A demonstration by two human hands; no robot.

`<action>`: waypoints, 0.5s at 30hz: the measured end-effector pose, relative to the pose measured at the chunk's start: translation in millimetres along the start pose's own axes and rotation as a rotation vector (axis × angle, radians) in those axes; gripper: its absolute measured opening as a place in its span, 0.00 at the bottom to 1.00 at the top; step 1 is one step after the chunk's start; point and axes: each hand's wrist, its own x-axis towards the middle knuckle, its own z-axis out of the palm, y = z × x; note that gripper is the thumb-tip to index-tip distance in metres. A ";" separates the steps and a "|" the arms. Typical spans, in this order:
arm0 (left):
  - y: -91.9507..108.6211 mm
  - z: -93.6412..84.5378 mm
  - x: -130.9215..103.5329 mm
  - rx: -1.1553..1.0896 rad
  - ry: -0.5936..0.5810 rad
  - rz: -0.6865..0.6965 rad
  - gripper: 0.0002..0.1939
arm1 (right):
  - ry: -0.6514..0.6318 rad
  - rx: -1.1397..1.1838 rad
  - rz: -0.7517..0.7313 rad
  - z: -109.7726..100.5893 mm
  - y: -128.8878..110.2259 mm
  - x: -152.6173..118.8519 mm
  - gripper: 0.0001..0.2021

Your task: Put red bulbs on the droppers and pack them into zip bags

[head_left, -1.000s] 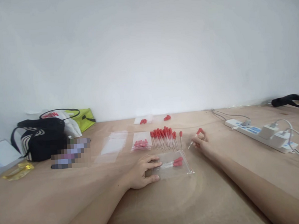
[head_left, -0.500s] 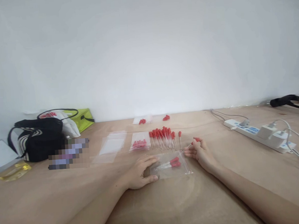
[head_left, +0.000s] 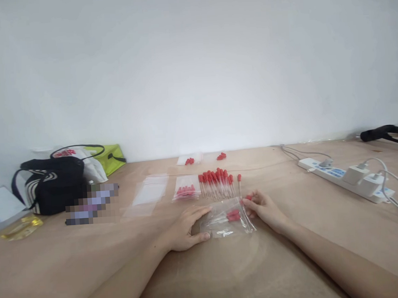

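L hand (head_left: pixel 187 230) lay wide open, thumb & fingers spread over left edge of clear plastic zip bag (head_left: pixel 219 228); R hand (head_left: pixel 263 209) was nearly closed, pinching red-bulbed dropper (head_left: pixel 248 198) at bag's far right corner; bag, w/ red-bulbed pcs (head_left: pixel 233 216) inside, was on light-brown wooden surface (head_left: pixel 227 277); row of clear-stemmed, red-bulbed droppers (head_left: pixel 217 178) lay beyond, nearer surface's far edge.

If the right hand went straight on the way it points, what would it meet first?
Most likely the right end of the clear, flat plastic zip bag: the right hand, pinching a red-bulbed dropper, is right at that edge, perhaps already touching it; depth there is unclear.
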 end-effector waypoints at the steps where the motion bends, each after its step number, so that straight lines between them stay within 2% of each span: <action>1: -0.3 0.3 0.1 0.002 0.004 0.003 0.30 | -0.029 -0.058 -0.005 0.2 -0.8 -0.9 0.19; 7: -2.2 1.0 0.0 -0.010 0.004 0.015 0.30 | -0.107 -0.137 -0.077 -2.0 -4.3 -1.2 0.16; 11: -2.1 1.1 -0.1 -0.015 0.000 0.003 0.29 | -0.207 -0.167 -0.062 -0.3 -2.7 -0.9 0.16; 15: -0.9 0.9 0.0 -0.019 0.009 0.002 0.30 | -0.236 -0.215 -0.078 1.2 1.2 0.9 0.17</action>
